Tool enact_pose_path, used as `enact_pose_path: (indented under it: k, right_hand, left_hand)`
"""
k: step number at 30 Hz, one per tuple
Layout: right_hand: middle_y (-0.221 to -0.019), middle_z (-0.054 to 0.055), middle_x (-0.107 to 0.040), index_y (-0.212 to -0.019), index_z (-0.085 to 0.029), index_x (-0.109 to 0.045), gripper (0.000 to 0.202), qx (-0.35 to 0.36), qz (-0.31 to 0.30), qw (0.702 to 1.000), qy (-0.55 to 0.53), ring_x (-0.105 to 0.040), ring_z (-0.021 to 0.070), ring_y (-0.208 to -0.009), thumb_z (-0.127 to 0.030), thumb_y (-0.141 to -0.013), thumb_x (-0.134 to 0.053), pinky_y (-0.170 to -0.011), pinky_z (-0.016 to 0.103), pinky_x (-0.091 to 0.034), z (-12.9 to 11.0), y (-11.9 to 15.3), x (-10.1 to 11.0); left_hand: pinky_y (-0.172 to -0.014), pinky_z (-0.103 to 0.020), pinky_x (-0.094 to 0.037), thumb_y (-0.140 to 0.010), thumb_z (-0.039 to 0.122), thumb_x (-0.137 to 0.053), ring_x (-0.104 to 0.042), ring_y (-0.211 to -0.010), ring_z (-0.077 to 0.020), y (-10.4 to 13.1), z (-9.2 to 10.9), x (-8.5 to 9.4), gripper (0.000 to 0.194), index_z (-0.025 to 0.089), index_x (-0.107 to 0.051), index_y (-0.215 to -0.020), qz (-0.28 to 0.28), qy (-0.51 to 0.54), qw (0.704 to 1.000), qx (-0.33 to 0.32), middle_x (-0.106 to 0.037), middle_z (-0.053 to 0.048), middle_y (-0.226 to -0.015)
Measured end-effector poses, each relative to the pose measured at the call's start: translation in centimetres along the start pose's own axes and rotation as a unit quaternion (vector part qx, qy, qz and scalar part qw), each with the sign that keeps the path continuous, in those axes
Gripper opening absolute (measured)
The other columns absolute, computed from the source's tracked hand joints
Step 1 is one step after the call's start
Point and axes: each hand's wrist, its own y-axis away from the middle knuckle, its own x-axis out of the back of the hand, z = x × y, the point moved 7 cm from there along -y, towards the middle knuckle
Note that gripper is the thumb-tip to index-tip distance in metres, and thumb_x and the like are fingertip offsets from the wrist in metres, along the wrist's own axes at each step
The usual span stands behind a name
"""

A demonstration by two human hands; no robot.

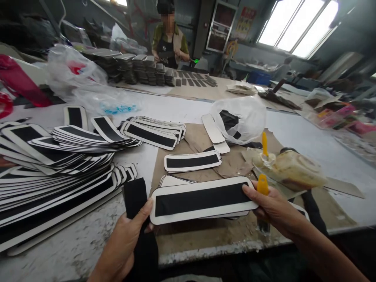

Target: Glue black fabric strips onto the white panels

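Between my two hands is a long white panel with rounded ends and a black strip on its face. My left hand is closed on its left end, thumb on top. A band of black material also passes through that hand and hangs down. My right hand pinches the panel's right end and also holds a brush with a yellow handle, bristles downward. Under the panel lies a stack of similar pieces, mostly covered. Just beyond rests a smaller white-edged panel.
Piles of white-edged panels spread over the left side. A stained plastic container with another yellow handle stands at right. Behind are a clear plastic bag and a person at the far table beside dark stacks.
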Motion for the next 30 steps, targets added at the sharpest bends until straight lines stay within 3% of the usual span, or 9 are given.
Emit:
enact_pose_path:
  k: [3, 8, 11, 17, 21, 24, 27, 30]
  right_hand:
    - [-0.048, -0.009, -0.032, -0.068, -0.02, -0.038, 0.043, 0.02, 0.009, 0.999, 0.042, -0.023, 0.0037, -0.04, -0.056, -0.072, -0.062, -0.037, 0.018, -0.016, -1.3, -0.7, -0.3]
    - [-0.048, -0.009, -0.031, -0.068, -0.02, -0.04, 0.042, 0.03, -0.012, 0.998, 0.056, -0.023, 0.0043, -0.041, -0.056, -0.073, -0.06, -0.037, 0.019, -0.016, -2.9, -2.3, -0.3]
    - [-0.046, -0.009, -0.032, -0.066, -0.019, -0.04, 0.044, 0.024, -0.042, 0.998, 0.045, -0.022, 0.0037, -0.039, -0.057, -0.074, -0.059, -0.036, 0.019, -0.013, -3.4, -4.3, 0.0]
    - [-0.046, -0.009, -0.037, -0.067, -0.018, -0.041, 0.039, 0.003, -0.084, 0.996, -0.041, -0.027, 0.0024, -0.038, -0.048, -0.071, -0.067, -0.036, 0.015, -0.018, -4.6, -9.3, 0.1]
    - [-0.047, -0.01, -0.038, -0.067, -0.018, -0.039, 0.04, -0.007, -0.121, 0.99, -0.077, -0.028, 0.0014, -0.038, -0.045, -0.069, -0.069, -0.038, 0.013, -0.022, -5.5, -12.1, -0.3]
    - [-0.046, -0.009, -0.037, -0.067, -0.02, -0.037, 0.038, 0.004, -0.128, 0.99, 0.06, -0.029, 0.0026, -0.038, -0.051, -0.075, -0.057, -0.037, 0.014, -0.024, -5.9, -13.7, -0.2]
    - [-0.047, -0.008, -0.036, -0.067, -0.02, -0.037, 0.034, 0.029, -0.119, 0.962, 0.244, -0.032, 0.0045, -0.038, -0.05, -0.083, -0.04, -0.036, 0.016, -0.026, -6.1, -15.2, 0.0]
    - [-0.045, -0.005, -0.039, -0.062, -0.019, -0.041, 0.03, 0.026, -0.086, 0.943, 0.322, -0.037, 0.0069, -0.038, -0.042, -0.081, -0.044, -0.037, 0.019, -0.028, -5.9, -16.8, 0.1]
  left_hand:
    - [-0.037, -0.019, -0.03, -0.06, 0.053, -0.071, -0.037, -0.041, -0.0082, -0.9, 0.9, -0.5, 0.042, 0.018, -0.049, -0.05, -0.033, -0.04, 0.999, -0.003, -0.044, 0.004, -0.044]
    - [-0.043, -0.018, -0.033, -0.053, 0.039, -0.08, -0.039, -0.047, -0.0065, -2.8, 2.7, -1.6, 0.035, 0.015, -0.057, -0.066, -0.065, -0.031, 0.997, -0.015, -0.05, 0.005, -0.055]
    - [-0.039, -0.016, -0.03, -0.055, 0.036, -0.08, -0.035, -0.044, -0.0049, -4.1, 3.9, -2.0, 0.034, 0.014, -0.055, -0.06, -0.073, -0.013, 0.997, -0.008, -0.044, 0.006, -0.05]
    - [-0.042, -0.018, -0.04, -0.052, 0.026, -0.082, -0.046, -0.045, -0.0079, -7.3, 4.7, -3.1, 0.027, 0.011, -0.061, -0.059, -0.111, 0.034, 0.99, 0.078, -0.052, 0.001, -0.051]
    - [-0.035, -0.017, -0.031, -0.058, 0.032, -0.079, -0.034, -0.037, -0.0052, -9.7, 4.9, -3.9, 0.036, 0.015, -0.05, -0.045, -0.139, 0.027, 0.984, 0.109, -0.039, 0.005, -0.041]
    - [-0.035, -0.016, -0.026, -0.057, 0.034, -0.079, -0.03, -0.037, -0.0039, -11.0, 5.9, -4.6, 0.041, 0.015, -0.045, -0.042, -0.146, -0.022, 0.987, 0.068, -0.037, 0.006, -0.04]
    - [-0.034, -0.016, -0.023, -0.055, 0.04, -0.078, -0.029, -0.037, -0.0045, -12.2, 6.5, -5.1, 0.043, 0.016, -0.045, -0.041, -0.13, -0.094, 0.987, 0.023, -0.037, 0.005, -0.04]
    - [-0.033, -0.019, -0.024, -0.054, 0.044, -0.077, -0.031, -0.036, -0.0068, -13.7, 6.2, -5.1, 0.043, 0.016, -0.047, -0.039, -0.096, -0.169, 0.981, 0.009, -0.039, 0.003, -0.039]
